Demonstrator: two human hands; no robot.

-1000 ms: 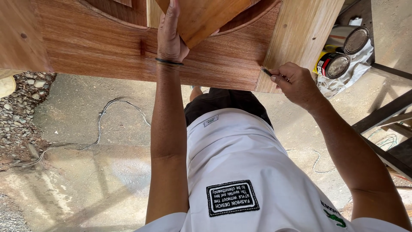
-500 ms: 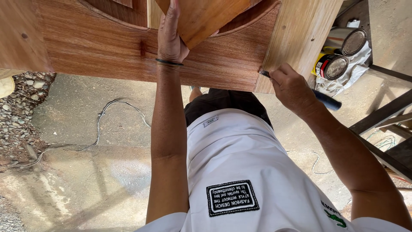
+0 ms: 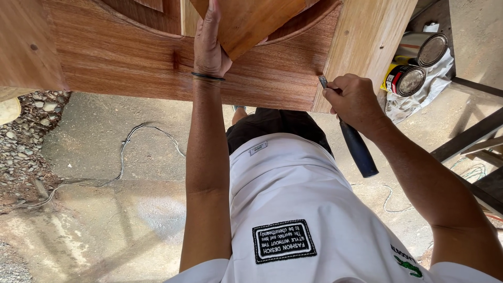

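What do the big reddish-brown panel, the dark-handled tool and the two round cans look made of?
The reddish-brown panel looks like solid wood with visible grain, smooth, perhaps sanded. The dark-handled tool in the right hand seems plastic-handled with a metal tip. The two round cans look like shiny metal.

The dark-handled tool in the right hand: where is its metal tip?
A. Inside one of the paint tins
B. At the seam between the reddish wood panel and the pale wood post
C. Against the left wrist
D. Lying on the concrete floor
B: the right hand grips the dark-handled tool, whose metal tip sits at the seam where the reddish panel meets the pale post.
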